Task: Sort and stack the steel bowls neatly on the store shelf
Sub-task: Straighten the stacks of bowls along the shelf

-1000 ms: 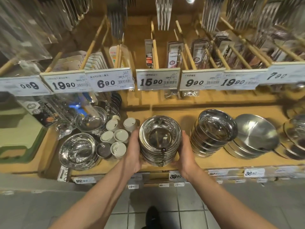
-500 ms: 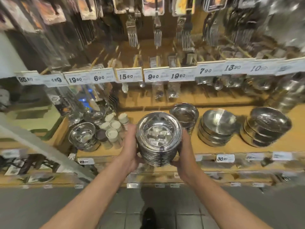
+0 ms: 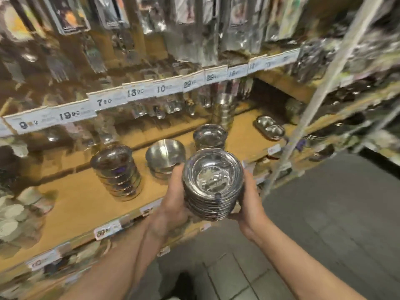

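Store aisle, grey tiled floor (image 3: pixel 324 245); the view is tilted and blurred. A wooden shelf (image 3: pixel 82 204) runs from lower left to upper right, with white price tags (image 3: pixel 71 114) on a rail above it and packaged utensils (image 3: pixel 151 22) hanging higher up, detail unreadable.

On the shelf: a tall stack of steel bowls (image 3: pixel 118 172) at left, leaning slightly; a wider stack of shallow bowls (image 3: pixel 165 158) just to its right; a third stack (image 3: pixel 210 136) further back; a two-compartment steel tray (image 3: pixel 270 127) well apart at right. Pale round items (image 3: pixel 13 215) at the far left edge are too blurred to identify.

The held stack of bowls (image 3: pixel 213 185) is in front of the shelf edge, off the shelf, above the floor and near the third stack. Bowls are nested, open side toward the camera, with a reflection inside the top one.

Left hand (image 3: pixel 173 204) grips the stack's left side, thumb up along the rims. Right hand (image 3: pixel 249 200) clasps the right side and underside, fingers hidden behind the bowls. Both hands hold the stack between them; both forearms extend from the bottom of the frame.

A dark shoe (image 3: pixel 181 282) shows on the tiles below.
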Available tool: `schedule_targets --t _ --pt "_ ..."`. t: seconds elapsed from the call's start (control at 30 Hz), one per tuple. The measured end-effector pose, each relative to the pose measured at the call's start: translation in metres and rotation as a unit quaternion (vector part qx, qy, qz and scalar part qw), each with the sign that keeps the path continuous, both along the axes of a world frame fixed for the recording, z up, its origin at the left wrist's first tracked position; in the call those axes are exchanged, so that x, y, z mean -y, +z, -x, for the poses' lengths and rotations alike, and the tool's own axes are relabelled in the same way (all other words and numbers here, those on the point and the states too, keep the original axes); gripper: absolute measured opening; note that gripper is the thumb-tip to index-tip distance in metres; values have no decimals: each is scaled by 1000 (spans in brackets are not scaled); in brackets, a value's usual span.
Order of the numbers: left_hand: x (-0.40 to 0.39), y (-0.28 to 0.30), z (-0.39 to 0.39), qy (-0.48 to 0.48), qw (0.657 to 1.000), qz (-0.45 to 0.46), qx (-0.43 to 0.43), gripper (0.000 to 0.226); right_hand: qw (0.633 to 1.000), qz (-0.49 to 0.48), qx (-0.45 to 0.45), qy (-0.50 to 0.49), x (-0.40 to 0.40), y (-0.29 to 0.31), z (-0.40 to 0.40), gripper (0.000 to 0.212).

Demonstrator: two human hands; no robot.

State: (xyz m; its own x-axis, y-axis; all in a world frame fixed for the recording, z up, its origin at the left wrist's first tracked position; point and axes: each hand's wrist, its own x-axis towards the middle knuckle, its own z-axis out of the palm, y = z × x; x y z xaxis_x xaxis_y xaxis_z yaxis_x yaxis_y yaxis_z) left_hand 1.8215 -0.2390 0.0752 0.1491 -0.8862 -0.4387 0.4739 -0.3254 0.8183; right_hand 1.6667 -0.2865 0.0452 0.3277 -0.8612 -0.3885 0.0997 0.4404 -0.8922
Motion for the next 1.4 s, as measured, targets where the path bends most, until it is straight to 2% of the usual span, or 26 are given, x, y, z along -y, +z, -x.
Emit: schedule_targets --t 0.17,0.43,0.57,0.67,0.87,1.0,1.2,1.4 --pt "89 -10 63 -31 998 -42 -47 55 997 -2 -25 -74 61 -8 66 49" --pt "244 -38 109 -42 994 -90 -54 57 994 -10 -45 -98 206 -17 117 45" --pt "294 -46 114 -54 997 -43 -25 54 996 -28 -31 -81 270 -21 122 47" --pt "324 -53 116 3 998 -47 31 60 998 -45 -22 -45 307 -32 122 53" --pt "370 -80 119 123 988 -91 14 46 997 -43 2 61 386 -67 112 52" --pt "392 -88 120 204 969 -138 0 46 993 -80 -13 80 424 -88 105 41" --pt "410 -107 115 268 949 -168 -4 45 984 -148 3 102 459 -105 90 50" --pt "418 -114 107 289 939 -186 0 49 979 -142 13 149 473 -103 84 47"
